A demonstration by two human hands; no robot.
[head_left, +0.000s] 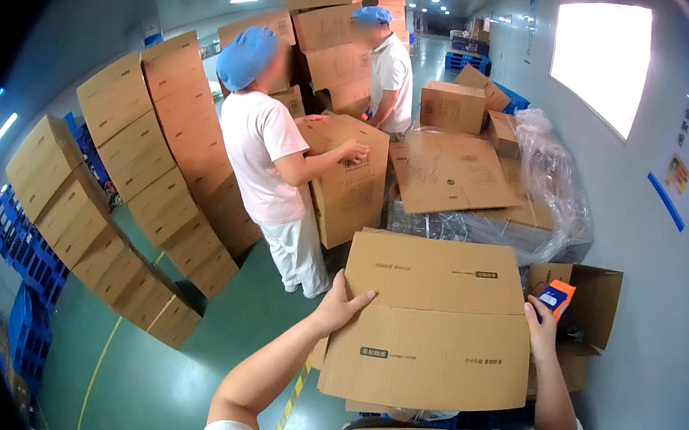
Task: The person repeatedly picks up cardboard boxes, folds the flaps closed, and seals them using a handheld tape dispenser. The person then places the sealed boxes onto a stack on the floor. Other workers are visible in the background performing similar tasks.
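In front of me stands a brown cardboard box [431, 352], its closed flaps meeting along a seam across the face turned to me. My left hand [342, 306] grips its left edge, thumb lying on the cardboard and the other fingers mostly hidden behind the edge. At the right edge, my right hand [543, 321] is closed around an orange and dark blue hand-held tool [556, 298], whose exact kind I cannot make out. The fingers of that hand also touch the side of the box.
An open carton [597, 310] stands right. Beyond lie a flat cardboard sheet [452, 171] and clear plastic wrap [559, 186]. One co-worker [261, 136] handles a tall box [348, 182]; another [391, 78] stands farther back. Stacked cartons [131, 145] and blue pallets [23, 238] fill the left.
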